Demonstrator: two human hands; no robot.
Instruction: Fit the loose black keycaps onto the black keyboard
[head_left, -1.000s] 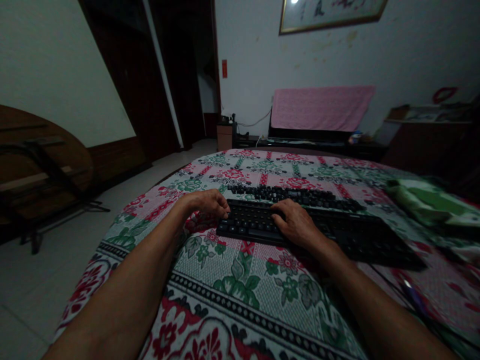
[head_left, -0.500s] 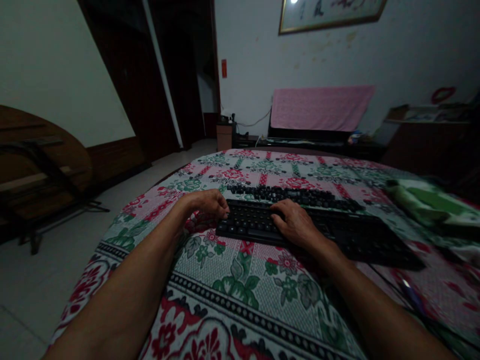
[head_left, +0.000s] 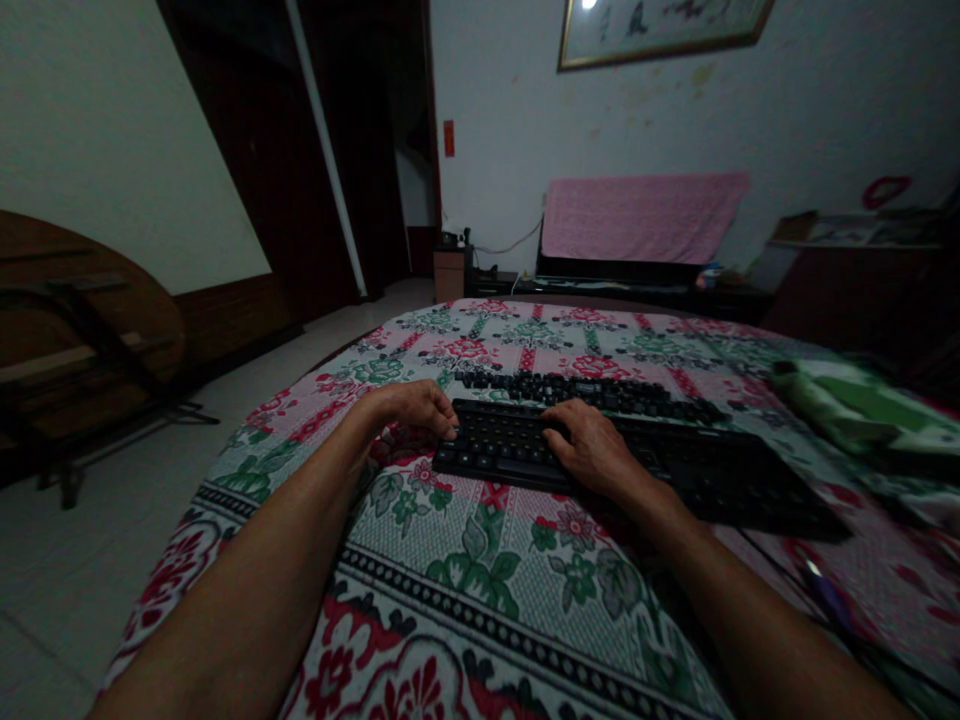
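While I watch, the black keyboard [head_left: 705,475] lies on the flowered cloth [head_left: 480,560], at 12 o'clock from me. The right hand [head_left: 592,445] lies flat and open on its keys. The left hand [head_left: 416,405] curls against its 9 o'clock end; I cannot tell if it grips.

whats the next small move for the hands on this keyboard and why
Probably a press with the right hand, which lies flat on the keys left of the middle of the keyboard. The left hand touches its left end, so it could brace it against sliding on the floral cloth.
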